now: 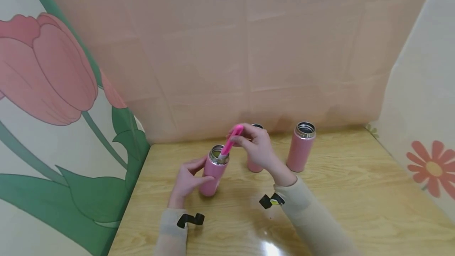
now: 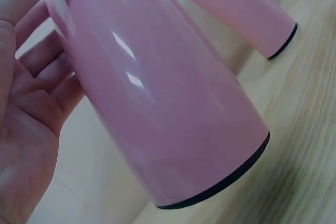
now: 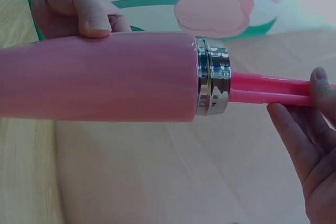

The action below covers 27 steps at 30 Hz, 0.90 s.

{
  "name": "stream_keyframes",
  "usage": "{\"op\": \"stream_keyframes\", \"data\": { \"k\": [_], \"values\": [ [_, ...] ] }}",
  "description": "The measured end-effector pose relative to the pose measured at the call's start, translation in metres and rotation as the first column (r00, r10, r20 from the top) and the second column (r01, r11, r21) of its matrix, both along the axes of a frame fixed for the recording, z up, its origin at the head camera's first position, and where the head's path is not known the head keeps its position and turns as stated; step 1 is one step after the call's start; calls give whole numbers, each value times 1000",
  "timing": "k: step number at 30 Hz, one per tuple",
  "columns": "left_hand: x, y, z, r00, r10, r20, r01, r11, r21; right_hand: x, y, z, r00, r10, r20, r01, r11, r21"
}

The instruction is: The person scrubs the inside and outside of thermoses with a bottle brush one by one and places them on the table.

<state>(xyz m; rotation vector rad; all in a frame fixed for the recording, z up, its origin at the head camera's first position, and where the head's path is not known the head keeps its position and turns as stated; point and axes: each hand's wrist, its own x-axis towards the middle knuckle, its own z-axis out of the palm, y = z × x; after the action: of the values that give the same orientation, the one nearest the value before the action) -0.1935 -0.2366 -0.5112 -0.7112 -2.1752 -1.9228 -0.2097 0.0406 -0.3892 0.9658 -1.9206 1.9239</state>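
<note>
My left hand grips a pink metal thermos bottle round its side, thumb in front and fingers behind. Its steel mouth has no lid on, and the bottle leans a little. From the right, my right hand pinches a bright pink slim handle between thumb and fingers. In the right wrist view the handle shows as two rods side by side, one partly ribbed, running into the bottle's mouth. A whitish part shows at the rim in the head view; whatever lies deeper is hidden inside the bottle.
A second pink bottle stands behind my right hand, mostly covered by it. Further right stands a third pink bottle, lidless too. All are on a wood-grain table, with a peach cloth hanging along its back edge.
</note>
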Motion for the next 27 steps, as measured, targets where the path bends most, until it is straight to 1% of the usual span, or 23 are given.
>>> {"op": "stream_keyframes", "data": {
  "k": [3,7,9,12,16,18,22,27],
  "values": [
    [-1,7,2,1000,-14,-12,14,998,-54,6,14,-7,999,-29,35,30,999,-25],
    [-2,16,3,1000,-8,-18,6,993,-115,15,31,-15,993,-87,81,92,994,-61],
    [-3,20,4,1000,1,-14,-2,991,-130,18,38,-20,986,-124,107,132,989,-71],
    [-4,26,4,1000,11,-28,-15,990,-143,21,47,-29,977,-176,124,188,978,-93],
    [-5,33,5,999,22,-36,-28,984,-174,23,57,-41,968,-202,152,226,961,-160],
    [-6,35,4,1000,14,-28,-18,984,-176,25,62,-46,962,-213,174,246,949,-200],
    [-7,40,3,1000,-11,3,11,984,-181,29,70,-49,950,-238,202,286,923,-257],
    [-6,43,3,999,-29,28,34,981,-190,31,79,-48,941,-256,219,310,913,-264]
  ]
}}
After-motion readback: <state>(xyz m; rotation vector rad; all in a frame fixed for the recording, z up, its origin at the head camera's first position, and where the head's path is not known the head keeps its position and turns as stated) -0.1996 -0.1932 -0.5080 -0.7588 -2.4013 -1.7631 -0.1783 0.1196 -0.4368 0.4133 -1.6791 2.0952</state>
